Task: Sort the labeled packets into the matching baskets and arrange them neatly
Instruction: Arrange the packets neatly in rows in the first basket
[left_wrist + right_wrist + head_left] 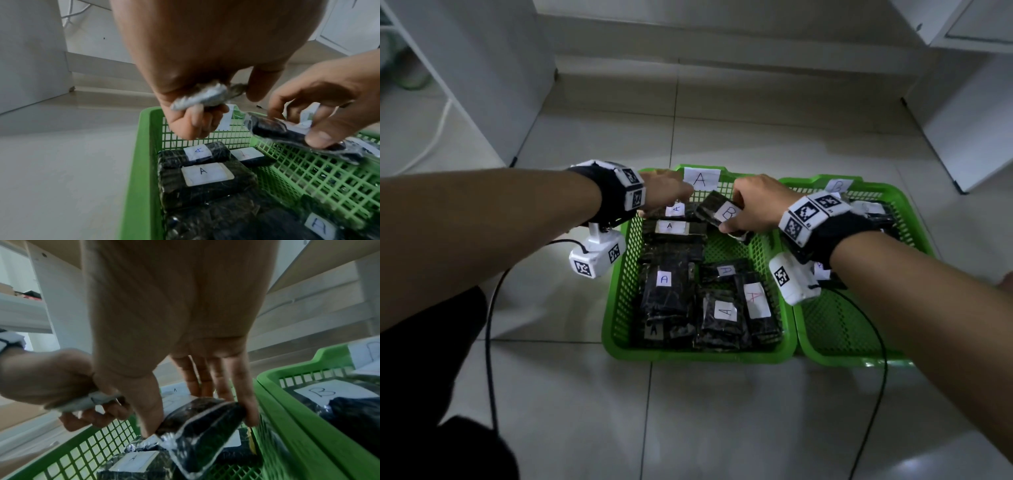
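Observation:
Two green mesh baskets sit side by side on the floor: basket A [688, 356] on the left, basket B [859, 359] on the right, each with a paper letter sign on its far wall. Several dark packets labelled A [664, 294] lie in basket A. My right hand [732, 219] pinches a dark packet labelled B [717, 209] above the far part of basket A; the same packet [201, 418] shows between thumb and fingers. My left hand [678, 202], at basket A's far left corner, grips a packet [201, 97] seen edge-on, its label unreadable.
Basket B holds packets labelled B [320, 392] at its far end. Black cables [489, 342] trail from both wrists across the tiled floor. White furniture [482, 85] stands at far left and far right. A dark-clothed leg [421, 394] fills the lower left.

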Demonstrator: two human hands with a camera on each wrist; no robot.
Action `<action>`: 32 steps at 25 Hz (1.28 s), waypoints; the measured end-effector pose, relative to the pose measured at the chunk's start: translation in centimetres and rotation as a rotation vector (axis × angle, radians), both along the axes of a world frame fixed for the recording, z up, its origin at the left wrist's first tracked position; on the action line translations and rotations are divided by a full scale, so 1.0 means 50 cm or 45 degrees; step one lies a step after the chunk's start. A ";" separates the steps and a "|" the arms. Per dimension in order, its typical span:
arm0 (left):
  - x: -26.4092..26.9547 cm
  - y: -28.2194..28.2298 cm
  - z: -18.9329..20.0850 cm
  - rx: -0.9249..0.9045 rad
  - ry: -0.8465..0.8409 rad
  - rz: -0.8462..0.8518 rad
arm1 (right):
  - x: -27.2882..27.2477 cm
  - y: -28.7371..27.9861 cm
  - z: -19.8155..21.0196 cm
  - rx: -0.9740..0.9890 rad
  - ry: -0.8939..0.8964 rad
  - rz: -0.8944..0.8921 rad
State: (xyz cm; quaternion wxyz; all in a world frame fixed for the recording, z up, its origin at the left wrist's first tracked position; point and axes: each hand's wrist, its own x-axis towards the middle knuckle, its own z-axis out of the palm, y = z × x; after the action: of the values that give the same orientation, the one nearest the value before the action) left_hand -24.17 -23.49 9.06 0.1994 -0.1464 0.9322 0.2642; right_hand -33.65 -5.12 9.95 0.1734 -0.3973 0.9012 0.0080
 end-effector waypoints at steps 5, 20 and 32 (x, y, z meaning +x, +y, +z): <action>0.005 0.026 -0.013 -0.071 -0.340 -0.198 | -0.020 0.018 0.014 -0.245 -0.156 -0.361; -0.062 0.011 -0.009 0.583 0.385 0.622 | 0.005 -0.042 -0.008 -0.700 -0.560 -0.477; -0.020 -0.021 -0.040 0.636 -0.214 0.540 | 0.006 -0.059 -0.131 0.148 0.070 0.043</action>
State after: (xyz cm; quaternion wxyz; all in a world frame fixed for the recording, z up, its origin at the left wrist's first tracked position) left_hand -25.18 -24.55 7.06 0.2459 -0.3051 0.7676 0.5072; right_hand -33.33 -8.05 3.39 0.1709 -0.4014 0.8968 0.0741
